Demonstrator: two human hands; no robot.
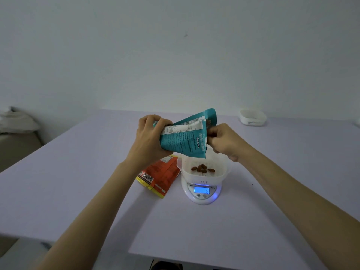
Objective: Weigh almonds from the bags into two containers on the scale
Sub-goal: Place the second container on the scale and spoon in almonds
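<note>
A teal almond bag (185,137) is held tilted in the air above a white container (222,173). My left hand (150,137) grips the bag's bottom end. My right hand (220,140) pinches the bag's open mouth at the right, fingers curled. Several brown almonds (202,169) lie in the white container, which sits on a white digital scale (201,196) with a lit blue display. An orange almond bag (161,177) lies flat on the table just left of the scale. A second white container (252,117) stands at the table's far right.
The lavender table (97,172) runs from the near edge to the pale wall. White fabric (15,121) lies on a surface beyond the table's left edge. A dark object (167,266) shows below the near edge.
</note>
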